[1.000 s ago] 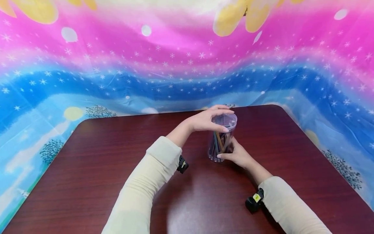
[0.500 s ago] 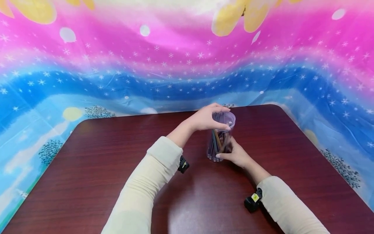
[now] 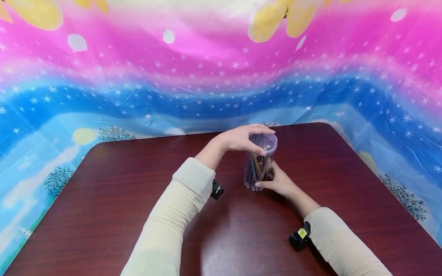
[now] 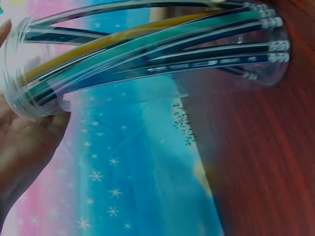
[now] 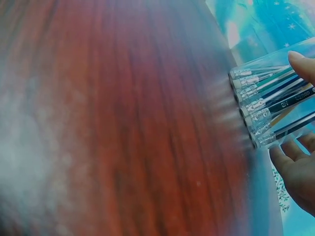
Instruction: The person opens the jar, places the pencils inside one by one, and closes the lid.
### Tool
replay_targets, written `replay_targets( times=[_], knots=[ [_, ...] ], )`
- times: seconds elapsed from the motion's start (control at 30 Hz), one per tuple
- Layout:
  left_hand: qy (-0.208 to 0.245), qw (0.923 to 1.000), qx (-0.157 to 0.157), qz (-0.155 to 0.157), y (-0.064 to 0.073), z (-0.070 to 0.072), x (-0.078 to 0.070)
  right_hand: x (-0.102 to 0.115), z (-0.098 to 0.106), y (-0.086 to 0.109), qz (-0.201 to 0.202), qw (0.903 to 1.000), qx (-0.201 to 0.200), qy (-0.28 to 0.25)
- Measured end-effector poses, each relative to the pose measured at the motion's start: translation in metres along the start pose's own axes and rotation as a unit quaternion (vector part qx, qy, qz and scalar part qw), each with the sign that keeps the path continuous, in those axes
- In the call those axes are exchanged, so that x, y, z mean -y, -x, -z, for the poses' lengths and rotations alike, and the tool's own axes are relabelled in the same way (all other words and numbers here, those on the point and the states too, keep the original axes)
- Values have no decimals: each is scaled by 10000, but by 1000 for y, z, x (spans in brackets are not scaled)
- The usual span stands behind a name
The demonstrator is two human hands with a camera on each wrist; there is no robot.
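Note:
A clear plastic cylindrical jar [image 3: 248, 174] stands upright on the table, with several pencils [image 4: 197, 37] inside. Their eraser ends point down, plain in the right wrist view, and a yellow and a green one show among darker ones. Across the top my left hand [image 3: 238, 140] grips the clear lid [image 3: 271, 143], thumb on the near side and fingers over the far side. Low on the jar's right side, my right hand [image 3: 281, 184] holds it, with the thumb in front and the other fingers mostly hidden behind.
The dark red wooden table [image 3: 138, 199] has rounded far corners. A colourful cloth backdrop [image 3: 207, 76] with snowflakes hangs around its far and side edges. Black wrist cameras [image 3: 298, 239] sit on both cream sleeves.
My left hand turns slightly back and forth at the lid, its fingers rising a little and then lowering. The right hand and jar stay nearly still.

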State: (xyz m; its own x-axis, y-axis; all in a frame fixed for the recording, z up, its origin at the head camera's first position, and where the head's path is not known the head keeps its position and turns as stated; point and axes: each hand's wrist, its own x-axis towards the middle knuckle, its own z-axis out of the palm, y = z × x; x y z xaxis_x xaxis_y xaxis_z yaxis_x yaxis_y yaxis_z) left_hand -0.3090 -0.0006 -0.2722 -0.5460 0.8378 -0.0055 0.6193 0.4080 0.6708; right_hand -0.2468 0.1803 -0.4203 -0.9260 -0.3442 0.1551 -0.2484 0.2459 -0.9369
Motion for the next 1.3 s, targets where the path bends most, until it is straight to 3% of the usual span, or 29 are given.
replay_targets(
  times=[0.17, 0.27, 0.53, 0.63, 0.77, 0.97, 1.17, 1.3],
  knots=[
    [-176, 9983, 370, -421, -1, 4, -2, -4, 1, -1, -17, 9999, -18, 129],
    [-202, 9973, 368, -608, 0, 2, -3, -4, 1, -1, -59, 9998, -24, 182],
    [-752, 9949, -657, -163, 1, -11, -5, 14, -1, 1, -84, 9997, -6, 232],
    [-835, 9935, -766, -127, 1, -10, -6, 20, -3, 2, -80, 9994, 35, 325],
    [-674, 9971, -309, -159, 2, -3, -9, 7, 0, 1, -66, 9995, 71, 285],
    [-318, 9952, 684, -629, 2, 7, -7, -3, 1, -2, 26, 9997, 83, 223],
    [-886, 9895, 843, -767, 6, 10, -8, -3, -1, -3, 40, 9997, 63, 223],
    [-793, 9893, 799, -929, 6, 9, -9, 5, -2, -1, -69, 9997, 9, 216]
  ],
)
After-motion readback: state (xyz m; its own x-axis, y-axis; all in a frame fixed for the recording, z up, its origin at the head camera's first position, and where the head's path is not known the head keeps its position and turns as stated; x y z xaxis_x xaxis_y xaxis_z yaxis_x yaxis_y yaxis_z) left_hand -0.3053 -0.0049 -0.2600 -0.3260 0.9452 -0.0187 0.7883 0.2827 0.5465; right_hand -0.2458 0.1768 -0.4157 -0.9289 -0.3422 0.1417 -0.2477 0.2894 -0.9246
